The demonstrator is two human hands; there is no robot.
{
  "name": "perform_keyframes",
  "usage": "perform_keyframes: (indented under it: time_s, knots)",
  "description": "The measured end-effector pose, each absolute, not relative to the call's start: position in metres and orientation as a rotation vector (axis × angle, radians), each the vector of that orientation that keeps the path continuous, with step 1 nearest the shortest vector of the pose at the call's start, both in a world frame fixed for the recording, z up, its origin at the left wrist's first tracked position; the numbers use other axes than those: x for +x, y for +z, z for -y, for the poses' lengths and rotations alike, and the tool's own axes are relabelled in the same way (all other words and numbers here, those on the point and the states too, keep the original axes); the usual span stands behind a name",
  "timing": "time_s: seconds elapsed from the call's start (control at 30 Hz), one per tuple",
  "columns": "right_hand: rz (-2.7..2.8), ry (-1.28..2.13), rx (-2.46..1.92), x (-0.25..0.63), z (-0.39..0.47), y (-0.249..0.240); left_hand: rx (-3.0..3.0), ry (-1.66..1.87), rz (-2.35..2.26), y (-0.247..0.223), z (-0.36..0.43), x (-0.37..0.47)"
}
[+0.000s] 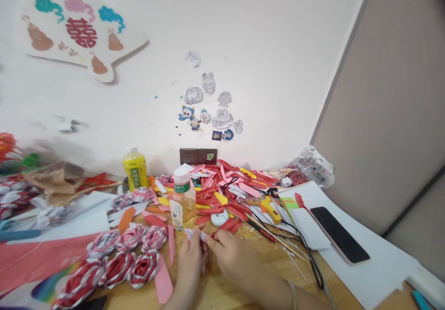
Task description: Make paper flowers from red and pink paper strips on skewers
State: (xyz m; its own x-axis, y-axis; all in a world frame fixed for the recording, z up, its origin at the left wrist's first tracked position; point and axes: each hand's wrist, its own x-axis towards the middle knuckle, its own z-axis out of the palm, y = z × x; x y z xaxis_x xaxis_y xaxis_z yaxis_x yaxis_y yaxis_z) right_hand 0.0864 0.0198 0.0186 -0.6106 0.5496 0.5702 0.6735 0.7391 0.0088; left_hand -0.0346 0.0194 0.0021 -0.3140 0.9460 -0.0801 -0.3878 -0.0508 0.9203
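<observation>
Both the left hand [190, 260] and right hand [227, 253] pinch a small pink-and-white folded paper piece [196, 236], likely light, easily crushed, best held by its creased edges.

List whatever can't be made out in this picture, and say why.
Head view: much of the folded paper, covered by the left hand and right hand.
Head view: the dark object, cut off by the bottom edge.
Head view: the teal object, cut off likewise.
Head view: fine print on the yellow bottle, too small and blurred.
</observation>
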Motion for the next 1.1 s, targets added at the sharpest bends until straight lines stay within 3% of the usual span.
perform_keyframes:
  time_s: [0.37, 0.63, 1.1]
  knots:
    - [2.391, -0.257, -0.901, 0.090, -0.023, 0.007, 0.635, 1.636, -1.023, 0.010, -0.016, -0.030]
    - [2.036, 0.609, -0.944, 0.084, -0.017, 0.029, 0.619, 1.656, -0.933, 0.014, -0.020, -0.033]
    - [1.525, 1.472, -0.804, 0.085, -0.032, 0.022, 0.691, 1.490, -0.971, 0.011, -0.023, -0.027]
